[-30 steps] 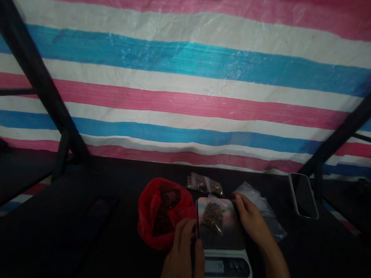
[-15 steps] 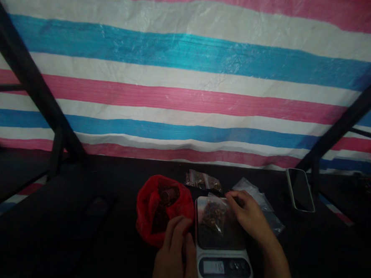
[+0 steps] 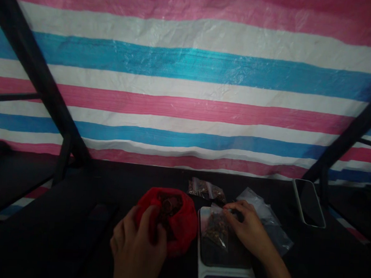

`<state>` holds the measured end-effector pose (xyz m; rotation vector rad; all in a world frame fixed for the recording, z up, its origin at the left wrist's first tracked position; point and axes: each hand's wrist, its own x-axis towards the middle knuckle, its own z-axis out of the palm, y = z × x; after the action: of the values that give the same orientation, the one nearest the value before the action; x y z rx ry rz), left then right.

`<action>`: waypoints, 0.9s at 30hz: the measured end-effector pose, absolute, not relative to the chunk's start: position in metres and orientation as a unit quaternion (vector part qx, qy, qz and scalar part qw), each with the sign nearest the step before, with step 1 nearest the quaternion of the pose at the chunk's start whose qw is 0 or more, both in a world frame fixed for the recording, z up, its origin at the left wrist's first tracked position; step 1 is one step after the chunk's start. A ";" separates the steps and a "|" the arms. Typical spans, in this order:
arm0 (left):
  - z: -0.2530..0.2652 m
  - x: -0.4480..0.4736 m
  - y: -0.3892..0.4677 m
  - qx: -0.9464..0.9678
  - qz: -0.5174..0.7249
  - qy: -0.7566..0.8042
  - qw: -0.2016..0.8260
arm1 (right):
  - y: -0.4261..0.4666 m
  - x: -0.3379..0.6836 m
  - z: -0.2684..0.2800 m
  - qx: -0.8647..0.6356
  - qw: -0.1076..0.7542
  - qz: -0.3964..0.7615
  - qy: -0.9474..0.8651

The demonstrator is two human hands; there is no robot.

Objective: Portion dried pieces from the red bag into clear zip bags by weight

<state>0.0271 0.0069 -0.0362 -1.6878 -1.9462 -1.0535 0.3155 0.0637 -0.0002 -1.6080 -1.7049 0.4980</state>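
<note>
A red plastic bag stands open, with dark dried bits and a small round cup-like thing inside. My left hand is at its near left rim, fingers curved and apart, thumb by the opening; nothing shows in its grasp. To the right lies a kitchen scale with a clear zip bag of brownish dried pieces on its platform. My right hand pinches the top right edge of that zip bag. The scale's display is partly cut off below.
Behind the scale lie several small filled zip bags. Flat clear plastic bags spread to the right, and a phone rests farther right on the black tabletop. Dark slanted frame bars flank a striped tarp.
My left hand has moved left from beside the scale to the red bag's left rim. My right hand stays at the zip bag's edge. The view has tilted up slightly.
</note>
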 end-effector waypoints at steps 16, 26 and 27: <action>-0.026 -0.004 0.011 -0.410 -0.587 -0.695 -0.067 | 0.057 0.299 0.026 -0.542 0.425 0.284 -0.667; -0.037 -0.023 0.012 -0.480 -0.564 -0.659 -0.130 | 0.050 0.263 0.039 -0.473 0.466 0.325 -0.673; -0.036 -0.024 0.012 -0.471 -0.561 -0.663 -0.154 | 0.049 0.257 0.041 -0.467 0.466 0.328 -0.676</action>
<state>-0.0238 0.0122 -0.0363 -1.6460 -2.3144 -1.9604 0.2572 0.0485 0.0409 -1.1464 -1.6608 0.8050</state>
